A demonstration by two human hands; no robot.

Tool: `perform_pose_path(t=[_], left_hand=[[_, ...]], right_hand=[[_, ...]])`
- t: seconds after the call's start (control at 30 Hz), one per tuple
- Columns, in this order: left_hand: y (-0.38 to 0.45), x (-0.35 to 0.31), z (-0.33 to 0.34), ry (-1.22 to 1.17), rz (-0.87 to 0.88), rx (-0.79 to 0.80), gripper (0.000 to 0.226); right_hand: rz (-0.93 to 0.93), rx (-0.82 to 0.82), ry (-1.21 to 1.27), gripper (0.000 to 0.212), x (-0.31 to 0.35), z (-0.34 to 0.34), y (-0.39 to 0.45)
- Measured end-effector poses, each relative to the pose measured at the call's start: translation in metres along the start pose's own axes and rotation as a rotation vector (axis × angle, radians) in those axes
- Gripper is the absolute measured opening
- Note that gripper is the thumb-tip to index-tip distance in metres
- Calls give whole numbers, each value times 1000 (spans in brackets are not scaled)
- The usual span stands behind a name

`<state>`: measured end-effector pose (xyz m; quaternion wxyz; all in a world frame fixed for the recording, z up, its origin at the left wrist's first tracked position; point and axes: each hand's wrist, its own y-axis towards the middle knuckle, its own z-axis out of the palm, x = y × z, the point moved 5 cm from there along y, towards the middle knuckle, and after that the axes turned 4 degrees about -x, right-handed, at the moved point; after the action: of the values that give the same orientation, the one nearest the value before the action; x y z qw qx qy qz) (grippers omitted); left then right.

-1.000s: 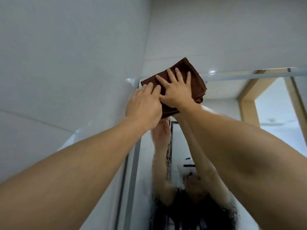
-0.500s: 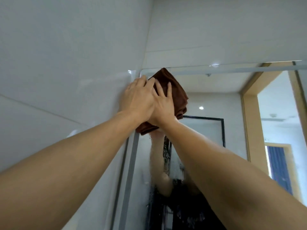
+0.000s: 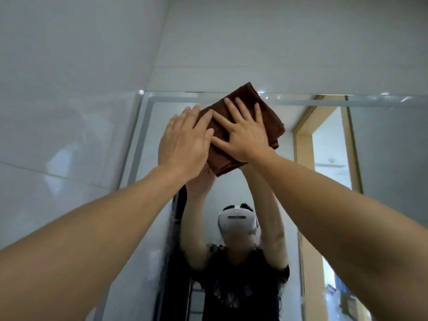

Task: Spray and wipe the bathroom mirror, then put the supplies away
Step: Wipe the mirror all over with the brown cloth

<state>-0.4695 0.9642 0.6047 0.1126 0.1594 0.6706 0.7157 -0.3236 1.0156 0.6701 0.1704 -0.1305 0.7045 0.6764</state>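
Note:
A folded brown cloth [image 3: 269, 117] lies flat against the bathroom mirror [image 3: 382, 147] near its top edge. My right hand [image 3: 243, 133] presses on the cloth with fingers spread and straight. My left hand [image 3: 183, 144] lies beside it, fingers straight, its fingertips on the cloth's left edge. Both arms reach up and forward. The mirror shows a person with raised arms. No spray bottle is in view.
White tiled walls [image 3: 69, 89] meet in a corner just left of the mirror's pale frame [image 3: 141, 126]. The mirror reflects a wood-trimmed doorway [image 3: 303, 126] on the right.
Both hands and the cloth have slid right, away from the mirror's top left corner. The right hand's fingers have spread wider.

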Motion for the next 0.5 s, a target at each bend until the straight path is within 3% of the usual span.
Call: perform_pose_path(t=[0.5], left_hand=[[39,-263,60,-235,165,-1,52]], right_hand=[[364,29,-104,69,-346,-67,-127]])
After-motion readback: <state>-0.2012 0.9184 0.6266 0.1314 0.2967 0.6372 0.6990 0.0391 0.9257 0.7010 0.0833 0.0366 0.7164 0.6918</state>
